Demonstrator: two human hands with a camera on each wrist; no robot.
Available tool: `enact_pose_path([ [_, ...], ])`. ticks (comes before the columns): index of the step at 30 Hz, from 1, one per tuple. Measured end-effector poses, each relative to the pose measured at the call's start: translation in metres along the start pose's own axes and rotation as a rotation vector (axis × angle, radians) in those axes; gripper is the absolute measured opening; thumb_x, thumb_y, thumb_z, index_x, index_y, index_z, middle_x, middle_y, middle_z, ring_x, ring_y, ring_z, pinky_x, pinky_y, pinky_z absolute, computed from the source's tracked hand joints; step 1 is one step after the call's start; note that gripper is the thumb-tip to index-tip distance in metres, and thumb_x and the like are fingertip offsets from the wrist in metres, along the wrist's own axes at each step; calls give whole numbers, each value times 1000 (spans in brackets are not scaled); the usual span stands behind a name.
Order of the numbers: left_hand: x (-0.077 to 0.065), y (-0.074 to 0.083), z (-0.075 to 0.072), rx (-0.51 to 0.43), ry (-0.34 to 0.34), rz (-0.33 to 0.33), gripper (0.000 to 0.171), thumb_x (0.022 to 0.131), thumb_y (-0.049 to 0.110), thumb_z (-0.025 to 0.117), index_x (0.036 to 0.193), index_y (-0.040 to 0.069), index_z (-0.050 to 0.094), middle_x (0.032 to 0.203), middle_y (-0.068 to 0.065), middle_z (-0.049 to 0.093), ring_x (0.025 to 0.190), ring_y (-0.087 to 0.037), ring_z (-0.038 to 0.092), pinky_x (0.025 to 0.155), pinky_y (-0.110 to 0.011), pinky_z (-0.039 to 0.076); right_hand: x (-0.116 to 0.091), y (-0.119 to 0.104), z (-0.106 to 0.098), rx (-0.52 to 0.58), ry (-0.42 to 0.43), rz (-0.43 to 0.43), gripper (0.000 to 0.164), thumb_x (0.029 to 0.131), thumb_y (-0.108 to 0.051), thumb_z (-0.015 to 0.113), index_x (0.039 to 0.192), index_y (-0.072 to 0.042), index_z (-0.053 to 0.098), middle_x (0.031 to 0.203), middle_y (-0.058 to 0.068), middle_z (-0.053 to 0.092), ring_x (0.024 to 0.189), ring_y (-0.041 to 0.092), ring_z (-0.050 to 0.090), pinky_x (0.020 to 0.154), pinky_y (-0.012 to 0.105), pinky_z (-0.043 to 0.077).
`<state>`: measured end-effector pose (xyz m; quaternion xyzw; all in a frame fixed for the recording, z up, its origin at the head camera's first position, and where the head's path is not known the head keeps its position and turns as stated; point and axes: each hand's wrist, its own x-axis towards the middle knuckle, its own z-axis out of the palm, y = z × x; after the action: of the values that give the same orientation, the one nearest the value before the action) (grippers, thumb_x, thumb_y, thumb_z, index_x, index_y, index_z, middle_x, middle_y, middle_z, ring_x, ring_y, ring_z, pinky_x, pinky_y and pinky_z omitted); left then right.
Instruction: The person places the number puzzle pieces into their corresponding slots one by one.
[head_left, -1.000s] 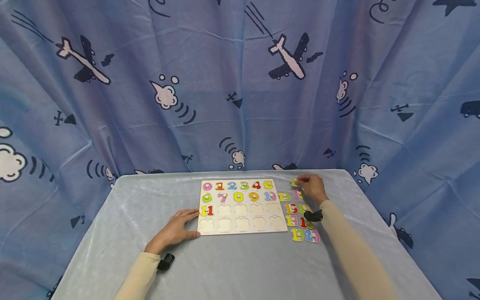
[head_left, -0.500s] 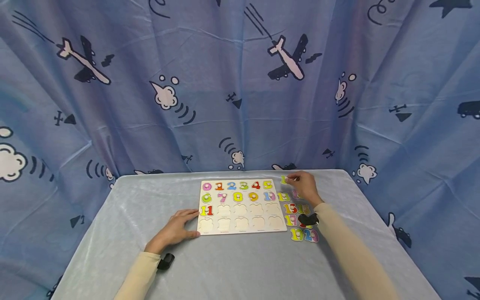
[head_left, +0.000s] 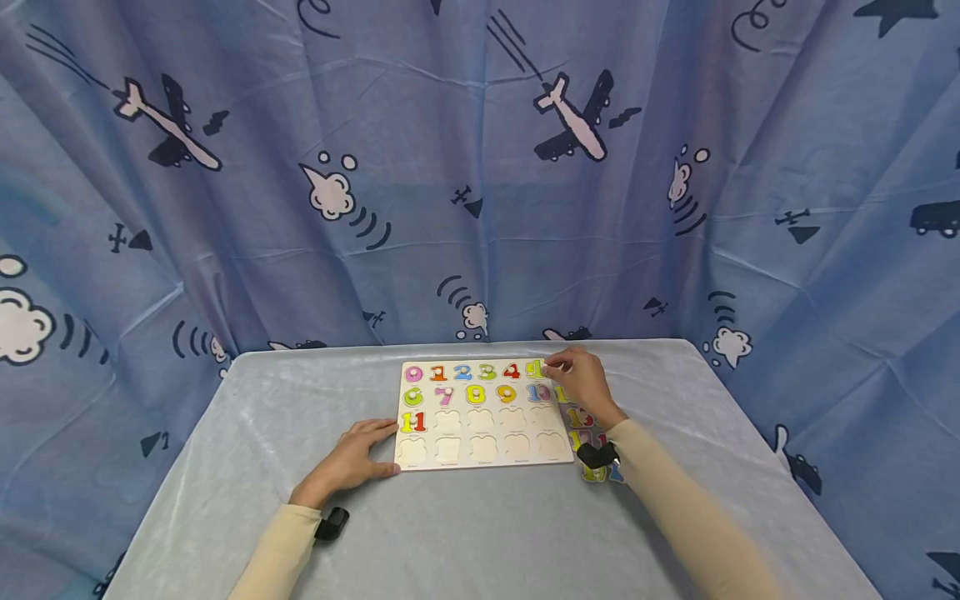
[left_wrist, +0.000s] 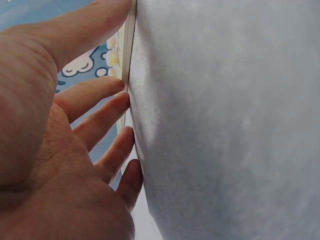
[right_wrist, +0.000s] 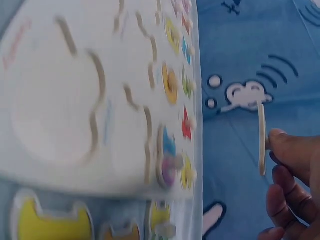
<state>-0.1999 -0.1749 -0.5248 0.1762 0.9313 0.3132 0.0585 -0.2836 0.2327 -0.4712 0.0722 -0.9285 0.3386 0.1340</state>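
A pale wooden number puzzle board [head_left: 463, 433] lies on the table, pieces 0 to 11 seated in its upper rows. My left hand [head_left: 351, 460] rests at the board's left side. In the left wrist view its extended fingers [left_wrist: 107, 117] touch the board edge. My right hand [head_left: 585, 385] is over the upper right corner, pinching a number puzzle piece [right_wrist: 262, 142] by its knob. The right wrist view shows this piece edge-on, raised off the table. Its yellow-green front overlaps the 5 in the head view, and its full number is hidden.
Several loose number pieces [head_left: 594, 472] lie right of the board, partly covered by my right forearm and wrist camera. Empty recesses [head_left: 482, 448] fill most of the board's two lower rows. A blue patterned curtain [head_left: 480, 208] hangs behind the table's far edge.
My right hand has carried the pinched puzzle piece leftward from the loose pieces to the board's upper right corner. My left hand has stayed in place.
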Motion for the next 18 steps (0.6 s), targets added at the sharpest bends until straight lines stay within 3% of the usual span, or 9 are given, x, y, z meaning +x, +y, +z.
enact_pose_path([
  [13, 1, 0, 0, 2, -6, 6, 74, 78, 29, 82, 142, 7, 52, 149, -10, 49, 141, -36, 36, 112, -58, 28, -22, -36, 31, -21, 6, -150, 10, 82, -20, 80, 88, -13, 78, 87, 0, 69, 78, 19, 60, 68, 30, 45],
  [18, 0, 1, 1, 0, 2, 10, 74, 77, 29, 83, 141, 6, 53, 148, -10, 50, 140, -36, 37, 111, -59, 29, -29, -51, 46, -17, -13, -143, 10, 80, -21, 81, 87, -15, 78, 87, -2, 69, 77, 20, 61, 68, 29, 45],
])
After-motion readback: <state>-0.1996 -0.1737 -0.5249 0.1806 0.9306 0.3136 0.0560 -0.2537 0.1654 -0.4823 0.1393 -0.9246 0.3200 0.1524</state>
